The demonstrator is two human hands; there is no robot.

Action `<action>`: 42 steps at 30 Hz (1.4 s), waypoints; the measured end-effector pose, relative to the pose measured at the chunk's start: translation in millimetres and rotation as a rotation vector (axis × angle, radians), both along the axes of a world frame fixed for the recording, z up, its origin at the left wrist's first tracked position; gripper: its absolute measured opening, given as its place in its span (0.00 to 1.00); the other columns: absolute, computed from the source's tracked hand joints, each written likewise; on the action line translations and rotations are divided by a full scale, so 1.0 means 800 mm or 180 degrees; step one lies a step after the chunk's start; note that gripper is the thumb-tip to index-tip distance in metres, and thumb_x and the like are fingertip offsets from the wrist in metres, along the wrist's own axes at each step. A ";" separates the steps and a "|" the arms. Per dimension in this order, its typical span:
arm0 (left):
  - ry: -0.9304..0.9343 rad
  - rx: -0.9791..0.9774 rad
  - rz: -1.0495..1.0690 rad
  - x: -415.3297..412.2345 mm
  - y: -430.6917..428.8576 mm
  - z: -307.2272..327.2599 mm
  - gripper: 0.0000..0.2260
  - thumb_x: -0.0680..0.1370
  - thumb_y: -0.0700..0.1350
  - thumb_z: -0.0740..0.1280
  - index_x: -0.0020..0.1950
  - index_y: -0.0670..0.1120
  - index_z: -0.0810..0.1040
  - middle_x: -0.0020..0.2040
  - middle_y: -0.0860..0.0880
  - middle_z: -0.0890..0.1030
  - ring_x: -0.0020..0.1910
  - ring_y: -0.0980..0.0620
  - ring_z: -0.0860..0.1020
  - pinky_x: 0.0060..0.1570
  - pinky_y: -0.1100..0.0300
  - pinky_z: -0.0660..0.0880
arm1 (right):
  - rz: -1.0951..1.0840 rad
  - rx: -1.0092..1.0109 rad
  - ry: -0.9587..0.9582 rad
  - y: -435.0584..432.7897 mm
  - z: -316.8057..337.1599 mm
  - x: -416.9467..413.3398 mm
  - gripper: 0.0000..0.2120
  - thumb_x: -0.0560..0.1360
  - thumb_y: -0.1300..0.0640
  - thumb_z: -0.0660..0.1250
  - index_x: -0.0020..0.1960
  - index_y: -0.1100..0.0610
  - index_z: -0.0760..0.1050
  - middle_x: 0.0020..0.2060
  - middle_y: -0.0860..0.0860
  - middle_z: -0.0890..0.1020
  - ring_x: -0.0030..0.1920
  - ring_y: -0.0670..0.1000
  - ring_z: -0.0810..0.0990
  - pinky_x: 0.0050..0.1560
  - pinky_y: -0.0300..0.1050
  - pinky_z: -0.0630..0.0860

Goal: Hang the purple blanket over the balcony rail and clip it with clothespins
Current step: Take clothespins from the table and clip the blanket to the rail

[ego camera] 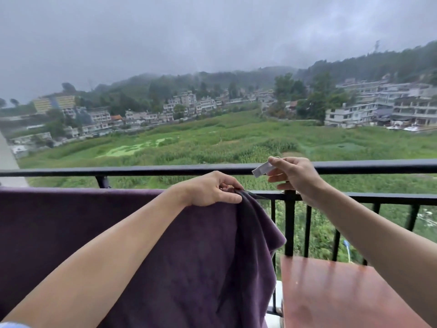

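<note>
The purple blanket (113,233) hangs over the lower black balcony rail (354,197) and covers its left half. My left hand (212,189) pinches the blanket's top right corner on that rail. My right hand (295,178) is raised just right of it and pinches a white clothespin (261,168), whose tip points left and down toward the corner. The clothespin hangs in the air, a little above and right of the blanket's edge, touching neither cloth nor rail.
A second, higher black rail (165,171) runs across the whole view behind the hands. Vertical bars (289,228) stand below the lower rail on the right. A reddish-brown tabletop (343,294) fills the lower right corner. Fields and houses lie beyond.
</note>
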State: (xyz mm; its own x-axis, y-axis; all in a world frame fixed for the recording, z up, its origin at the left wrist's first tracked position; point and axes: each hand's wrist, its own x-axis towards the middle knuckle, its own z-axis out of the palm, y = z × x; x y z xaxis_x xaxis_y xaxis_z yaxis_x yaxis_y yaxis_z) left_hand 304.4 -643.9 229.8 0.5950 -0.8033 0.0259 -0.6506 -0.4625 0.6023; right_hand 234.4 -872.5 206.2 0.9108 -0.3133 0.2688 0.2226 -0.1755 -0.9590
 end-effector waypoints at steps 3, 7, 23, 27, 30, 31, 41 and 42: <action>-0.0255 0.0080 -0.0039 -0.005 -0.011 0.006 0.08 0.74 0.50 0.72 0.51 0.51 0.83 0.32 0.63 0.76 0.32 0.64 0.73 0.39 0.68 0.69 | -0.0120 0.0244 0.0077 -0.005 -0.006 0.004 0.16 0.76 0.47 0.68 0.52 0.61 0.79 0.43 0.55 0.84 0.38 0.50 0.84 0.43 0.47 0.77; -0.0947 0.0594 -0.0341 -0.016 -0.038 -0.007 0.06 0.73 0.50 0.70 0.49 0.53 0.83 0.42 0.57 0.82 0.45 0.56 0.78 0.48 0.58 0.76 | -0.0403 0.0448 0.0076 -0.021 -0.007 -0.010 0.14 0.75 0.47 0.68 0.50 0.57 0.80 0.40 0.52 0.85 0.38 0.49 0.83 0.39 0.44 0.77; 0.0095 0.0364 -0.0733 0.017 -0.040 0.014 0.11 0.70 0.50 0.76 0.49 0.46 0.83 0.45 0.48 0.84 0.42 0.56 0.80 0.47 0.58 0.77 | -0.1065 0.0714 0.0039 -0.042 -0.031 -0.065 0.11 0.73 0.47 0.70 0.47 0.54 0.81 0.41 0.51 0.86 0.40 0.49 0.83 0.37 0.43 0.75; 0.0191 0.0119 -0.0599 0.025 -0.025 0.014 0.06 0.72 0.48 0.74 0.43 0.46 0.84 0.36 0.53 0.82 0.34 0.60 0.77 0.37 0.65 0.72 | -0.0654 0.0139 -0.0003 -0.013 -0.031 -0.059 0.15 0.70 0.47 0.70 0.48 0.56 0.83 0.41 0.53 0.86 0.41 0.49 0.83 0.37 0.40 0.75; -0.0027 0.0077 -0.0542 0.017 -0.036 0.010 0.03 0.72 0.44 0.72 0.39 0.46 0.83 0.30 0.53 0.75 0.30 0.58 0.70 0.33 0.63 0.67 | -0.0429 -0.0155 -0.0169 0.005 -0.030 -0.050 0.16 0.70 0.49 0.69 0.49 0.61 0.83 0.39 0.55 0.86 0.37 0.48 0.83 0.34 0.37 0.75; -0.0060 0.0073 -0.0556 0.015 -0.039 0.010 0.03 0.72 0.43 0.72 0.38 0.46 0.83 0.30 0.52 0.73 0.30 0.56 0.69 0.33 0.61 0.65 | -0.0387 -0.0248 -0.0241 0.009 -0.029 -0.048 0.16 0.71 0.51 0.69 0.48 0.63 0.83 0.38 0.55 0.86 0.35 0.48 0.83 0.33 0.36 0.75; 0.0300 -0.0528 -0.0621 0.031 -0.042 0.003 0.03 0.72 0.40 0.73 0.40 0.41 0.83 0.32 0.45 0.73 0.32 0.50 0.69 0.35 0.57 0.64 | -0.0139 -0.1133 -0.0452 0.028 -0.028 -0.042 0.06 0.76 0.62 0.69 0.46 0.60 0.84 0.31 0.52 0.84 0.34 0.46 0.81 0.36 0.39 0.77; 0.0315 -0.0570 -0.0624 0.030 -0.043 0.002 0.04 0.72 0.40 0.73 0.41 0.40 0.83 0.32 0.44 0.73 0.33 0.49 0.68 0.36 0.56 0.64 | -0.0135 -0.1141 -0.0448 0.029 -0.030 -0.041 0.06 0.76 0.62 0.69 0.45 0.60 0.84 0.31 0.50 0.84 0.33 0.45 0.81 0.35 0.37 0.75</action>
State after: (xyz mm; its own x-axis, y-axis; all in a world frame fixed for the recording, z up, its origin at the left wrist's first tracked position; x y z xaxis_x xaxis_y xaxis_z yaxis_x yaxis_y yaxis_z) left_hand 328.3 -677.9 231.5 0.4354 -0.8912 0.1274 -0.6511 -0.2141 0.7282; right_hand 201.5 -849.0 182.5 0.8456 -0.2132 0.4894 0.3329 -0.5060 -0.7957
